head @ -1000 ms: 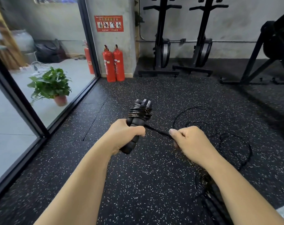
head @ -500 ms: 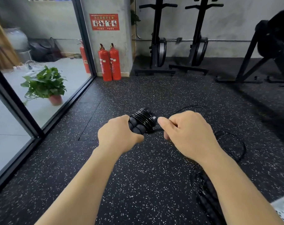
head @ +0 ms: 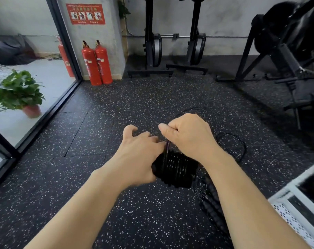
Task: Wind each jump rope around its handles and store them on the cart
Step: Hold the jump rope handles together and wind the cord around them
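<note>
My left hand holds a pair of black jump rope handles low between my wrists, though its fingertips look lifted and the bundle is blurred. Several turns of thin black cord are wound around the handles. My right hand pinches the cord just above the bundle, close against my left hand. The unwound rest of the rope lies in loops on the floor behind my right hand. A corner of the white perforated cart shows at the lower right.
A second, beaded black rope lies on the speckled floor under my right forearm. Two red fire extinguishers stand by the pillar, with a potted plant behind the glass at left. Exercise machines line the back wall and right side.
The handles have swung from pointing up and away to lying low between my wrists. My right hand has come in against my left hand with the cord, and the view has tilted down.
</note>
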`<state>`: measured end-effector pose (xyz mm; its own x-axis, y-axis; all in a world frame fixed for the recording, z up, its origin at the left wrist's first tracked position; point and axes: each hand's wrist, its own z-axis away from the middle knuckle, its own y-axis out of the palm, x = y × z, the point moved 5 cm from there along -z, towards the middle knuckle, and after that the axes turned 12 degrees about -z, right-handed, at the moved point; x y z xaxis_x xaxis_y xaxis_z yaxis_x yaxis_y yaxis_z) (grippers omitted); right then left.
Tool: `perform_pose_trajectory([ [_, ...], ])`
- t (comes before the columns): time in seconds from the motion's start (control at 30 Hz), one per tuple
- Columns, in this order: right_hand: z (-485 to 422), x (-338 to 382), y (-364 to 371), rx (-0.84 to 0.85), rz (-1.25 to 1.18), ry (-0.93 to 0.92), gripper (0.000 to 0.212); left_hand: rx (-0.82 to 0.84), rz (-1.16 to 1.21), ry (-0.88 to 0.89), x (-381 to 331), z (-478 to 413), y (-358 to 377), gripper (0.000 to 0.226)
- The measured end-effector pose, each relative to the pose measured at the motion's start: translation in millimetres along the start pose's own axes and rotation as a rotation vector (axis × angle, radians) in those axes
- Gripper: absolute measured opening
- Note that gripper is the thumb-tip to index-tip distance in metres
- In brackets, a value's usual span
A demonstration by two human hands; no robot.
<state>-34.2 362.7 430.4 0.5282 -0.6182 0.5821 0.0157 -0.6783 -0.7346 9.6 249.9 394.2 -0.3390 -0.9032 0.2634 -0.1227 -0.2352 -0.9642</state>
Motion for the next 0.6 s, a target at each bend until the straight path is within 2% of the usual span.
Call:
perform_pose_trajectory([
  [0.13,-3.9,-19.3,5.2,0.061,-0.106,0.041,0.064,-0.044,0.114,0.034,-1.0,1.5,-0.1,0.014],
  [0.33,-1.5,-30.3,13.3,0.185,-0.458,0.203,0.063,-0.082,0.252,0.045,-3.8,2.7,-11.0,0.02],
  [0.57,-3.0,-44.8,24.1,0.197,-0.585,0.388,0.064,-0.102,0.431,0.004,-2.7,5.2,-21.0,0.022],
  [0.6,-0.6,-42.0,23.9,0.199,-0.613,0.385,0.065,-0.093,0.51,-0.017,-0.1,6.5,-19.5,0.033],
])
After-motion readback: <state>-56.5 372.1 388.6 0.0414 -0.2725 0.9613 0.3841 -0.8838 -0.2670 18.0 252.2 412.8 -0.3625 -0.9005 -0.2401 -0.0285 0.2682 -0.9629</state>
